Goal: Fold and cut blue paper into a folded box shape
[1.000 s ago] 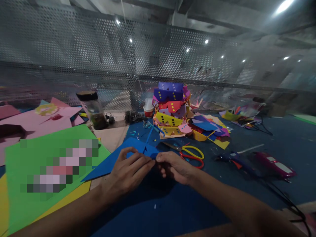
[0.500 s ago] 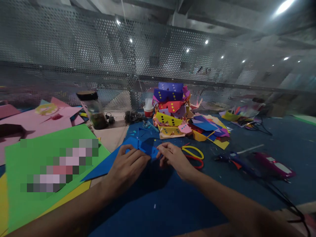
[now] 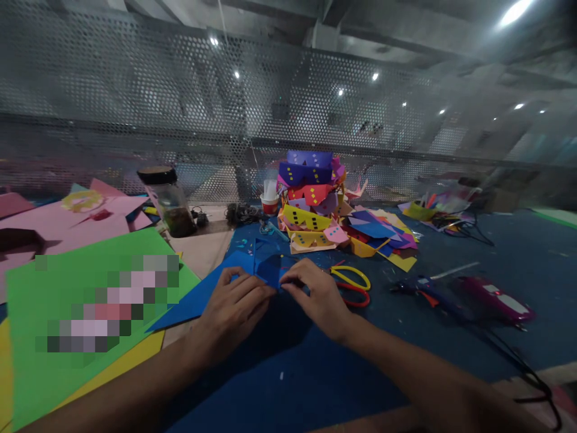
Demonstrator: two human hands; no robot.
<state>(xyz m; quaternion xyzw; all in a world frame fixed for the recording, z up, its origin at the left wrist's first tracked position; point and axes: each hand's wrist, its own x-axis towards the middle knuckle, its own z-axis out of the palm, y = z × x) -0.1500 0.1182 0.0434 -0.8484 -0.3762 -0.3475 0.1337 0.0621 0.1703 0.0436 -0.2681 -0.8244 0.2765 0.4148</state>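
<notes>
A sheet of blue paper [image 3: 193, 300] lies in front of me, its folded or cut part reaching between my hands. My left hand [image 3: 238, 304] is closed over its near edge, fingers curled and thumb side hidden. The fingertips of my right hand [image 3: 318, 294] pinch the right end of the blue paper, close to the left fingertips. Whether a small piece is also in that pinch cannot be made out. Just right of my right hand lie scissors [image 3: 354, 297] with one yellow and one red handle loop.
A stack of colourful paper masks [image 3: 306, 193] stands behind my hands, beside paper scraps [image 3: 374, 225]. Green paper [image 3: 90, 270] and a lidded jar [image 3: 177, 210] are at left. To the right lie a glue gun [image 3: 421, 285], a magenta object [image 3: 498, 297] and cables [image 3: 518, 355].
My right hand has moved slightly left, and its loosely curled fingers have closed to a pinch on the blue paper. The left hand stays in nearly the same place.
</notes>
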